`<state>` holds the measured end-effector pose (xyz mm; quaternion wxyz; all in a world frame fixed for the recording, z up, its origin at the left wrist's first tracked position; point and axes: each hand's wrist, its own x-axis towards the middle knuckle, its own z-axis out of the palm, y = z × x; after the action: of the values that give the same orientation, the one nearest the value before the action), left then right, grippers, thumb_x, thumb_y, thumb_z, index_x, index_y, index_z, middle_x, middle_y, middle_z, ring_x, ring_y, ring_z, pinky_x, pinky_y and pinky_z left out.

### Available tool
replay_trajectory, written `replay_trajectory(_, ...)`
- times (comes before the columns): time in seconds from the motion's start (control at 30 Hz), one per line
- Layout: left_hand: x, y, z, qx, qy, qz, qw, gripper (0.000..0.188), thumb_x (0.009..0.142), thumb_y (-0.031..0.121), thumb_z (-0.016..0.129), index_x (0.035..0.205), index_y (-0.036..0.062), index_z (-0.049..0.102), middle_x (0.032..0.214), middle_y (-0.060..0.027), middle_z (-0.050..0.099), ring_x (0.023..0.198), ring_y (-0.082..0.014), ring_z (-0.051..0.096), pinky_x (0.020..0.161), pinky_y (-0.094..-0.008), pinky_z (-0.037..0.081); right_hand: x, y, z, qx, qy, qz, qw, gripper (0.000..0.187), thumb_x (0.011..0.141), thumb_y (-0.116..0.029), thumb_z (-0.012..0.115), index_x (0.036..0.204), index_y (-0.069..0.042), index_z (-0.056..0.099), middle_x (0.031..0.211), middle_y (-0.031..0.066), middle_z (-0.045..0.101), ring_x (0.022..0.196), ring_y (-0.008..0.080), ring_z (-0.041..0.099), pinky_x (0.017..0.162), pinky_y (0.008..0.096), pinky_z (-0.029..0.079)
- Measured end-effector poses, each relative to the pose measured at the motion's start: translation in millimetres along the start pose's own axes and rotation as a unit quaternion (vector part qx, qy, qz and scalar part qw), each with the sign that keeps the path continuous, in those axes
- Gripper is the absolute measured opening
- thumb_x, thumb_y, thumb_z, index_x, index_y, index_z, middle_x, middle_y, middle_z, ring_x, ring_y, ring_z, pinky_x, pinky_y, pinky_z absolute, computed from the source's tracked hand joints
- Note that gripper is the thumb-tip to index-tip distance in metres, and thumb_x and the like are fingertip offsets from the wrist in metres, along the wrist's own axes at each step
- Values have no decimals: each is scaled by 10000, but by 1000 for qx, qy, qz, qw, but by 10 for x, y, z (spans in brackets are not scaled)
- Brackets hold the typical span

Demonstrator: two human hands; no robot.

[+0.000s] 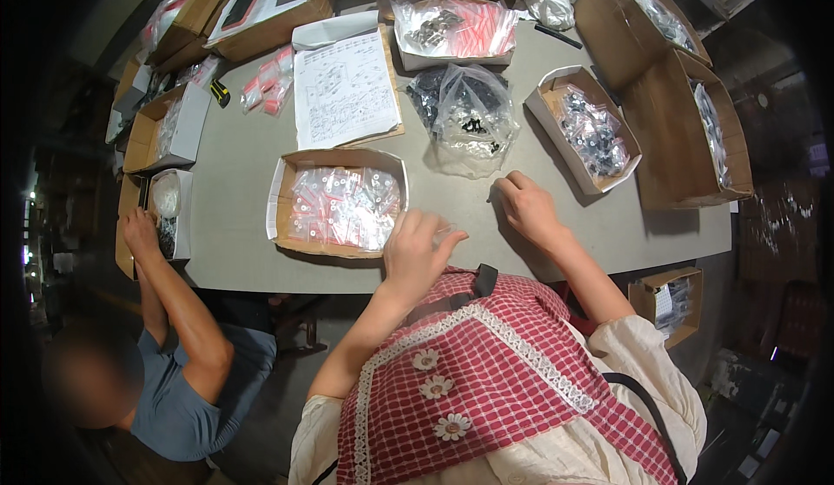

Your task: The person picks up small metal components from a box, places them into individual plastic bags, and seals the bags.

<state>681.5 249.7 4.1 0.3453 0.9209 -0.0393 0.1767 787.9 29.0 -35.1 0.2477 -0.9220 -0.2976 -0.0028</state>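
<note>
My left hand (419,250), a little smeared by motion, is at the near right corner of a cardboard box (276,197). A bit of clear plastic, seemingly a small bag (445,232), shows between its thumb and fingers. Small clear bags (343,207) with red edges and pale round parts fill that box. My right hand (528,209) is low over the grey table, its fingers pinched together at a tiny dark piece (492,196). Just beyond it lies an open clear plastic bag (473,129) with small black parts inside.
At right stands a box (540,110) of bagged dark parts, beside taller cartons (665,129). Behind are a tray (456,55) of red-edged bags and a paper sheet (340,94). A yellow cutter (220,93) lies at left. A co-worker's hand (142,235) reaches into boxes there.
</note>
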Motion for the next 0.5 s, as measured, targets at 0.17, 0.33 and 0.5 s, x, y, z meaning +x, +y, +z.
replay_trajectory(0.17,-9,-26,22,-35,-12,2,999,257,754,208,822,902,61,674,855,-73,601,776,-254,592,662,-355,476,4,97,49,12,25,11,1000,153,844,-41,631,995,-63,629,930,128,595,800,347,631,672,435,513)
replay_trajectory(0.33,-20,-46,42,-60,-14,3,998,264,763,186,812,940,54,667,890,-94,601,808,-283,591,692,-369,478,17,-213,-186,133,36,-53,989,203,810,-24,672,1010,-51,663,943,120,611,785,309,639,662,375,521)
replay_trajectory(0.5,-7,-27,39,-75,-19,15,997,247,746,81,760,965,34,654,903,-116,587,839,-312,583,726,-391,475,32,-715,-381,122,18,-203,971,262,773,-111,737,1028,-88,682,953,82,637,807,278,660,681,353,543)
